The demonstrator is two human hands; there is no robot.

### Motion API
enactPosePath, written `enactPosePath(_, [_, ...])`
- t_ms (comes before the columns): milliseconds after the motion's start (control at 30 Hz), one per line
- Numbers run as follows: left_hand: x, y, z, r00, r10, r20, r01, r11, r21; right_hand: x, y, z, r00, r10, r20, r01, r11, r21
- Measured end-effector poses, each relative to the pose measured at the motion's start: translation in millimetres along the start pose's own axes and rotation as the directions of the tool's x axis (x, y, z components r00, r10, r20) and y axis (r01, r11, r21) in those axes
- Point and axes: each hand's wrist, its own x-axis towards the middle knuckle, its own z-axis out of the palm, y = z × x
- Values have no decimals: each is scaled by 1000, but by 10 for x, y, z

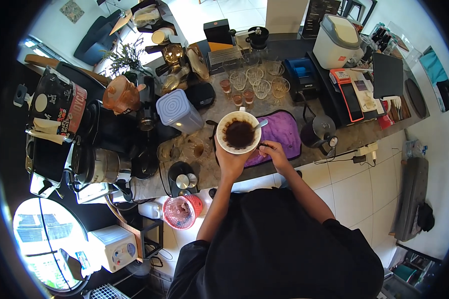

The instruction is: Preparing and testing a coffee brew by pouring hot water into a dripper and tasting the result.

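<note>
A white cup [224, 130] with dark brown coffee inside and brown smears on its inner wall is held over the counter's front edge. My left hand [230, 159] is wrapped round its near side. A metal spoon [261, 124] leans out over the cup's right rim. My right hand [275, 152] is closed just right of the cup, over a purple cloth [283, 130]. A small dark piece shows at its fingertips; what it is I cannot make out. Beyond the cup stand several clear glasses [255, 74], a few holding a little brown liquid.
Left of the cup are a pale lidded container [177, 110], a black scale [201, 94] and a coffee grinder [105, 164]. A black gooseneck kettle [318, 132] stands at the right near the edge. Below the counter sits a pink basket [182, 211]. A card terminal [350, 99] lies further right.
</note>
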Motion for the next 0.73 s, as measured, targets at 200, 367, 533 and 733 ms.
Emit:
enactPosePath(200, [44,-20,90,999,7,48,-10,998,64,-45,5,-11,1000,5,-29,-7,998,-62])
enactPosePath(367, [55,-103,84,998,12,58,-19,993,114,-55,7,-30,1000,26,-7,-27,999,-44])
enactPosePath(533, [79,-111,77,996,-31,78,27,998,60,-53,68,-70,999,41,4,-40,998,-51])
enactPosePath(733, [159,-366,66,983,72,167,-80,996,37,-63,125,-102,995,47,-89,-55,995,-88])
